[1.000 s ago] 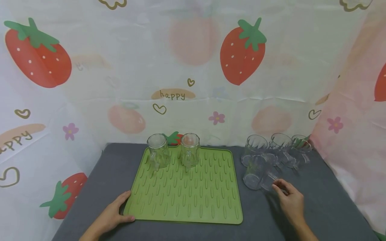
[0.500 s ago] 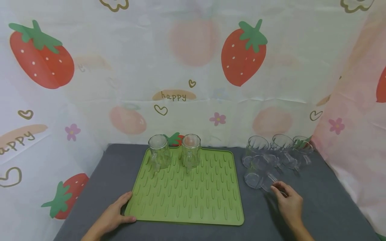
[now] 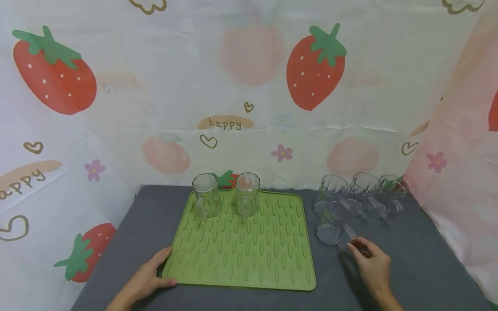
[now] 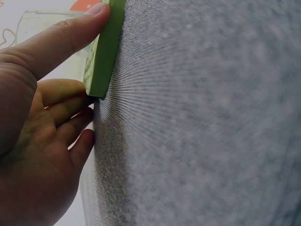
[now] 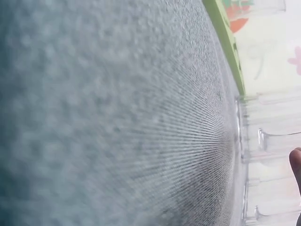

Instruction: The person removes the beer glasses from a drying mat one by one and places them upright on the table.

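My left hand (image 3: 145,276) rests at the near left corner of a green ribbed drying mat (image 3: 241,259). In the left wrist view its thumb (image 4: 70,40) lies along the mat's edge (image 4: 103,56), with the other fingers against the side. My right hand (image 3: 371,263) has bent fingers at the handle of a clear glass mug (image 3: 328,231). Whether they pinch the handle is unclear. Only one fingertip (image 5: 296,162) shows near the handle (image 5: 264,139) in the right wrist view. Two glass mugs (image 3: 208,196) (image 3: 247,196) stand at the mat's back left.
Several more clear mugs stand behind the front one, including one mug (image 3: 333,188) at their left and another mug (image 3: 393,190) at the far right. They overlap in view. Dark grey cloth (image 3: 408,255) covers the table; a strawberry-print curtain (image 3: 233,77) hangs behind and at both sides.
My right hand has shifted slightly left and nearer me along the mug's handle. The mug stays put. My left hand keeps its place on the mat; the head view drifts a little.
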Motion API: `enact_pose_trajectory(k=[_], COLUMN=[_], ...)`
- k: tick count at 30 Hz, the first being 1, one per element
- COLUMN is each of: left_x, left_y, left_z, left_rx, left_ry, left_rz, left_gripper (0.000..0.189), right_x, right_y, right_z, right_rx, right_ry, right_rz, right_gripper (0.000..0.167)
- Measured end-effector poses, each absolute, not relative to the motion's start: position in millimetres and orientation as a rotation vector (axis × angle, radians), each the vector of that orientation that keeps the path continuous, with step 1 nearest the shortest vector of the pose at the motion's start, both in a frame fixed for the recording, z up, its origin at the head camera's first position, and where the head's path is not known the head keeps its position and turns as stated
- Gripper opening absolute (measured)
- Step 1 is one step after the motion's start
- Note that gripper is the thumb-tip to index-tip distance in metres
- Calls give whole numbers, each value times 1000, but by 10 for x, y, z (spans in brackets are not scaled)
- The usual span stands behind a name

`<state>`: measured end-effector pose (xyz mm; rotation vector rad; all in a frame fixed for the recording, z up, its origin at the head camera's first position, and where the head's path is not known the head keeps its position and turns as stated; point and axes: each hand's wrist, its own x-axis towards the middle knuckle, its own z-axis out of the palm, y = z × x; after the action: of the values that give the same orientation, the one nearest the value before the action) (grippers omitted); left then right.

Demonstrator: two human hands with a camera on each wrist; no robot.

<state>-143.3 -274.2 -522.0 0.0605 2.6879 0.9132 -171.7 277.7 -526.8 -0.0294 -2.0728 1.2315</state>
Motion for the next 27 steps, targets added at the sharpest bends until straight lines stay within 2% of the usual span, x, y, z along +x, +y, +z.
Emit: enact_pose_trajectory(k=[16, 27], left_x=[-1440, -1423], left_y=[-2734, -2731], left_z=[-5184, -5198], left_rx=[40, 32], left_ry=[2668, 2675], left_rz=[930, 916], left_gripper=[108, 107], right_x=[-1584, -1548], right_y=[2785, 2813], right_z=[-5241, -5050], right_rx=[13, -30], right_ry=[-2058, -2090], right_rz=[1313, 1208], right_gripper=[23, 24])
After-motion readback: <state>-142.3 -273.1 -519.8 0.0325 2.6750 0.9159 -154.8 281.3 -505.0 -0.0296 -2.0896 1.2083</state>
